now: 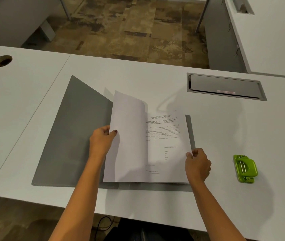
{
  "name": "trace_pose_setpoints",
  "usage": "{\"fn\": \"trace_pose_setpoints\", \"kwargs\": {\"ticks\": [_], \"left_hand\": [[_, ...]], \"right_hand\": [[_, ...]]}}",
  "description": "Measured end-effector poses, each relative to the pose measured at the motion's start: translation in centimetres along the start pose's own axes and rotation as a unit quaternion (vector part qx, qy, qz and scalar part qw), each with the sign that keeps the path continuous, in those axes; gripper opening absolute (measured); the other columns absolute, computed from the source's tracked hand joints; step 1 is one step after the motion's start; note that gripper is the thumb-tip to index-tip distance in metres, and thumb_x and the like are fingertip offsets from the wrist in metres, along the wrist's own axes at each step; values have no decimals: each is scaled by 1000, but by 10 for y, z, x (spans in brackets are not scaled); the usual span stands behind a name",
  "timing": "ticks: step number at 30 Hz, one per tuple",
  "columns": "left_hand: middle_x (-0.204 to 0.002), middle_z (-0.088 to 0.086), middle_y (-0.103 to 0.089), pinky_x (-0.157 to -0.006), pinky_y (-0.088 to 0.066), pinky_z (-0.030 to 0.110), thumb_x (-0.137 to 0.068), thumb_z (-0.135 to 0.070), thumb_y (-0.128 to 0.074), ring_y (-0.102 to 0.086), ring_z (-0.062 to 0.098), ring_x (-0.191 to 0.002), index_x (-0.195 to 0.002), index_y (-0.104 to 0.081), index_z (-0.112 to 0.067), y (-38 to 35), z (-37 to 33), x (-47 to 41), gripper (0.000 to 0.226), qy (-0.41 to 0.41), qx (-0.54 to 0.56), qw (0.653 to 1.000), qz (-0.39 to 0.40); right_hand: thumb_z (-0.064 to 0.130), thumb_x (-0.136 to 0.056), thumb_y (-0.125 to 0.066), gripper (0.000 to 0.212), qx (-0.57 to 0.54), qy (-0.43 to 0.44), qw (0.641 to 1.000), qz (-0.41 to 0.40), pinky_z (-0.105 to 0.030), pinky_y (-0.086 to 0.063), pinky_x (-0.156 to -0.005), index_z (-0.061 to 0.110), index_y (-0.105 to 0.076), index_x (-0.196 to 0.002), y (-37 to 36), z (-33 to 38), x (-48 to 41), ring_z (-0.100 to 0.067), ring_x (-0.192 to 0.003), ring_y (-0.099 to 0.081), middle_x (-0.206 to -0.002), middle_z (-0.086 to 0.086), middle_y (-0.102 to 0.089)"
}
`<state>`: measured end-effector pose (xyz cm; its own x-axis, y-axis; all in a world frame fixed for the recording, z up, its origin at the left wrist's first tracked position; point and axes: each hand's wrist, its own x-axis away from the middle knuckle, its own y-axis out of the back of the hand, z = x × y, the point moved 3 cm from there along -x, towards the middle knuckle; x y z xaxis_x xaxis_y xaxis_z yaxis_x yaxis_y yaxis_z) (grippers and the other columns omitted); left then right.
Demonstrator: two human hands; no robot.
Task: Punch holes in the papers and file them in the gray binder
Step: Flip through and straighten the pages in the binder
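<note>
- The right hand (198, 164) is pinched shut on the right edge of the printed papers (166, 145), which lie on the right half of the open gray binder (72, 136).
- The left hand (101, 140) is clamped on the top sheet (127, 136), lifted and curled leftward.
- The green hole punch (245, 168) is set aside to the right, on the white desk (34, 101).
- Sheets could be creased, or slid out of alignment, if the curl is pulled hard.
- Whether holes are punched cannot be told.

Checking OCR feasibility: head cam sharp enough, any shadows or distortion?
Head view: printed page text is soft, unreadable; lifted sheet shades the page's left part; the desk far edge bows from wide-angle distortion; no glare; green punch is crisp.
</note>
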<state>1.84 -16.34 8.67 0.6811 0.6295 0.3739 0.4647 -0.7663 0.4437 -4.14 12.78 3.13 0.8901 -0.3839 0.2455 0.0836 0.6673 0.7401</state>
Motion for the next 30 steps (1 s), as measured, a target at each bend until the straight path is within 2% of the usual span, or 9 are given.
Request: {"fn": "trace_pose_setpoints", "kwargs": {"ticks": [7, 12, 15, 17, 20, 23, 26, 27, 30], "left_hand": [[-115, 5, -66, -67, -46, 19, -89, -16, -62, -61, 15, -93, -133, -46, -21, -3, -7, 5, 47, -41, -2, 999, -28], [-126, 6, -58, -90, -48, 35, -90, -8, -59, -55, 19, -110, -132, -44, -30, -6, -17, 16, 50, -95, -38, 994, -29], [-124, 1, -58, -82, -42, 6, -92, -5, -55, -57, 7, -92, -123, -57, -24, -8, -22, 19, 36, -131, -78, 988, -33], [-120, -4, -60, -65, -35, -7, -93, -10, -54, -56, 2, -84, -116, -65, -20, -11, -25, 19, 27, -140, -81, 987, -22], [-120, -2, -64, -64, -43, 5, -96, -31, -49, -61, 21, -101, -111, -69, -19, -14, -30, 25, 27, -121, -47, 992, -11], [-96, 1, -69, -68, -49, 32, -93, -49, -44, -60, 31, -81, -97, -73, -17, -20, -38, 29, 44, -83, -47, 995, 21], [-47, -4, -40, -49, -34, 20, -86, -57, -51, -36, 8, -43, -53, -48, -12, -25, -37, 27, 56, -35, -19, 998, 44], [-45, 1, -36, -48, -33, 21, -85, -56, -55, -35, 8, -41, -50, -41, -11, -25, -36, 27, 59, -25, -14, 999, 45], [-58, 17, -55, -52, -41, 23, -88, -36, -62, -50, 15, -51, -67, -59, 4, -22, -31, 22, 45, -33, -44, 998, 33]], "right_hand": [[20, -87, -64, 19, -71, 31, 997, 8, -32, -49, -76, 7, -63, -100, 28, 20, 9, -17, -79, -56, -100, -13, -68], [22, -83, -69, 20, -114, 100, 988, 40, -26, -54, -76, 11, -62, -98, 45, 59, 38, -14, -78, -60, -94, -3, -66], [24, -82, -71, 24, -125, 130, 980, 80, -11, -49, -64, 19, -57, -101, 44, 84, 59, -11, -77, -61, -96, 5, -61], [24, -81, -71, 27, -136, 156, 972, 110, -15, -55, -69, 21, -56, -103, 37, 98, 74, -11, -78, -64, -101, 7, -62], [26, -82, -70, 27, -146, 186, 960, 152, -5, -46, -67, 24, -55, -104, 23, 112, 93, -7, -74, -63, -99, 9, -63], [28, -84, -67, 28, -139, 190, 951, 198, -9, -47, -71, 27, -52, -107, 10, 120, 106, -9, -75, -62, -98, 7, -62], [30, -86, -64, 30, -139, 202, 940, 237, -24, -51, -88, 26, -52, -113, -2, 123, 117, -13, -88, -63, -112, 3, -63], [30, -86, -63, 30, -141, 208, 936, 248, -26, -51, -91, 26, -52, -114, -5, 123, 120, -13, -91, -64, -115, 2, -64], [35, -88, -59, 25, -161, 221, 925, 263, -24, -52, -89, 28, -53, -112, -12, 118, 122, -12, -93, -65, -112, 5, -65]]}}
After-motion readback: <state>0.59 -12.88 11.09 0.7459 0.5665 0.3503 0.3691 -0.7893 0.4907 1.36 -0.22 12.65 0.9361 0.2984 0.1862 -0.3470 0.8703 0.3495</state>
